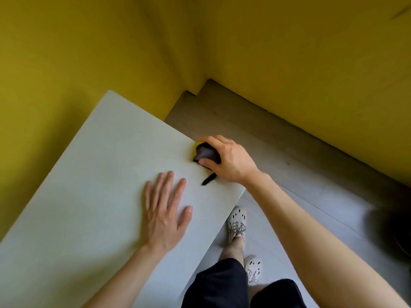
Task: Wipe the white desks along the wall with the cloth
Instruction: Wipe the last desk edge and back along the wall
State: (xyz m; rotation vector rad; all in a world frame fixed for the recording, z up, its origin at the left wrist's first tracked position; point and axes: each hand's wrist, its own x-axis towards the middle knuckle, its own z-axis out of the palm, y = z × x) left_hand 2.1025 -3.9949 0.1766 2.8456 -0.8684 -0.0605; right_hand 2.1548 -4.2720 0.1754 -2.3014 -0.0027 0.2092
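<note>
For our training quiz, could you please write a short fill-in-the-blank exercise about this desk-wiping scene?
1. The right hand grips the dark cloth at the ____ of the white desk.
2. The left hand rests ____ on the desk, fingers spread.
3. The walls behind the desk are ____ in colour.

Missing words: edge; flat; yellow.

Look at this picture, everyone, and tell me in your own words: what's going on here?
A person stands at a white desk that sits against a yellow wall. Their right hand grips a bunched dark cloth with a bit of yellow showing, pressed on the desktop right at its edge. The left hand lies flat on the desk nearer the person and holds nothing. The wiping appears to be under way at this end of the desk.
</note>
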